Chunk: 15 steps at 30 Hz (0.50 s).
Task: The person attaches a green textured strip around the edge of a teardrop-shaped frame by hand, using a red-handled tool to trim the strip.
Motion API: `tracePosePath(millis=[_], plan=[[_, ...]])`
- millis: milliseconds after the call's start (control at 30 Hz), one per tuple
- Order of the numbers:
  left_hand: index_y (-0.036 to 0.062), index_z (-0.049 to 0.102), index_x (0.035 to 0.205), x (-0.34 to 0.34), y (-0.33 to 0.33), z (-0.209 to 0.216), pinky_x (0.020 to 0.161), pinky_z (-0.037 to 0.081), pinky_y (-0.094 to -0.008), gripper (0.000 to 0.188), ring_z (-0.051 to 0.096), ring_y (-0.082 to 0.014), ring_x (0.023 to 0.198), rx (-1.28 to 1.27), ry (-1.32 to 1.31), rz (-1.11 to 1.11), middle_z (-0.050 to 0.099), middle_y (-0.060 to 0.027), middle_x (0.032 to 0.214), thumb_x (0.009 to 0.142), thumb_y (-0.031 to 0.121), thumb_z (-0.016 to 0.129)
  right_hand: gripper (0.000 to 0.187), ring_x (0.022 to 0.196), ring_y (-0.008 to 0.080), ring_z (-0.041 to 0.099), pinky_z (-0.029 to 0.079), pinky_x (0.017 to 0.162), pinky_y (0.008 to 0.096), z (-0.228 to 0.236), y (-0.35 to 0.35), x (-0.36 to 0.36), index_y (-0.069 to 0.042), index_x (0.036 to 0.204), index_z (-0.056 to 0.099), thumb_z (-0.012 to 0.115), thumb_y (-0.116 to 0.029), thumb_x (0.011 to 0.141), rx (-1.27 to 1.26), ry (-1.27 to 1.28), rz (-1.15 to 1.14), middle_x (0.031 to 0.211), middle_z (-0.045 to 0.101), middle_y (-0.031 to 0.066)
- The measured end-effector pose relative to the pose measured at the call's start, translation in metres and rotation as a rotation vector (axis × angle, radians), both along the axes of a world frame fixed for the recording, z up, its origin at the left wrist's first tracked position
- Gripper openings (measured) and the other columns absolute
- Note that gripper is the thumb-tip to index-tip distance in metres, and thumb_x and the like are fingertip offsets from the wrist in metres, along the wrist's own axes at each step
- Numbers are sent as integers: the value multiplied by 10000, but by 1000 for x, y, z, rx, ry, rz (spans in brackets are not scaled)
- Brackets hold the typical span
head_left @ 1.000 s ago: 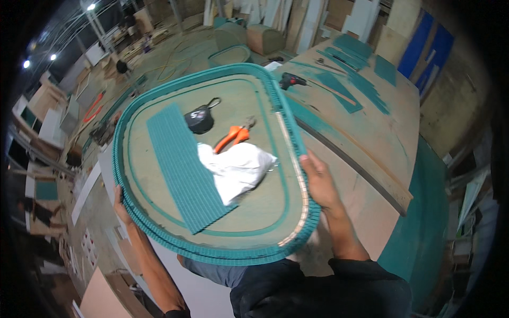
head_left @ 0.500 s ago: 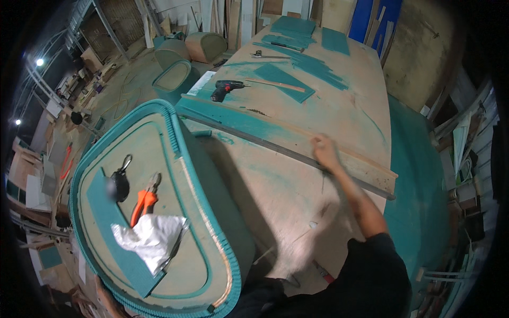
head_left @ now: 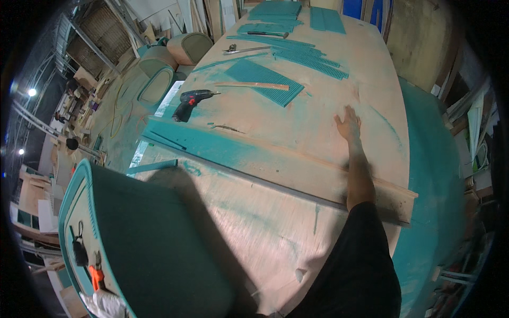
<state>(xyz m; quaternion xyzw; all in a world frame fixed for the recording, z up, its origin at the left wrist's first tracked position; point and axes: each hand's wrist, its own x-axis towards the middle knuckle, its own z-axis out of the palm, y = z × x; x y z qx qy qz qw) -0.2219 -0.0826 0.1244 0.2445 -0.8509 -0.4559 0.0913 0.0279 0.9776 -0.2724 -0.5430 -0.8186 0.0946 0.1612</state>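
Observation:
My right hand [head_left: 348, 124] lies with its fingers spread on the dusty wooden tabletop [head_left: 318, 111], just beyond a long board [head_left: 297, 172] that my forearm crosses. Nothing shows in its fingers. My left hand is out of view. At the lower left stands a tall green rounded box [head_left: 159, 238], its ribbed rim turned to the left. On its end panel lie orange-handled pliers [head_left: 97, 277], a crumpled white bag [head_left: 105, 305] and a small black round thing with a loop [head_left: 79, 253]. A black cordless drill [head_left: 185, 105] rests past the board's left end.
Farther off lie a green ribbed sheet [head_left: 270, 87] with a thin wooden strip [head_left: 254, 85] across it, green ribbed strips [head_left: 313, 61], a metal tool [head_left: 244, 50] and a hammer [head_left: 268, 34]. More rounded boxes [head_left: 157, 89] stand on the floor at the far left.
My right hand has gone from the board to the tabletop beyond it, its fingers now spread. The green box has shifted left and tipped, so its side now shows more than its end panel.

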Motion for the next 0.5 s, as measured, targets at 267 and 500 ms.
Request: tracePosePath(millis=[267,500], plan=[[-20,598,1365,11,4,7,774,520,-361,494,649,-230,908,-207,-86,49,675,-122,1074,985,283,506,794,1530,269,358,202,1231,563,-3,92,-36,-108,1620,331,571,-547,1004,152,66,51,1672,367,94],[-21,609,1343,8,-8,37,756,520,-360,474,647,-224,881,-291,-65,18,675,-115,1033,964,245,508,838,1550,310,316,161,1245,624,-1,153,-58,-157,1648,285,537,-620,997,173,45,-53,1693,331,80]])
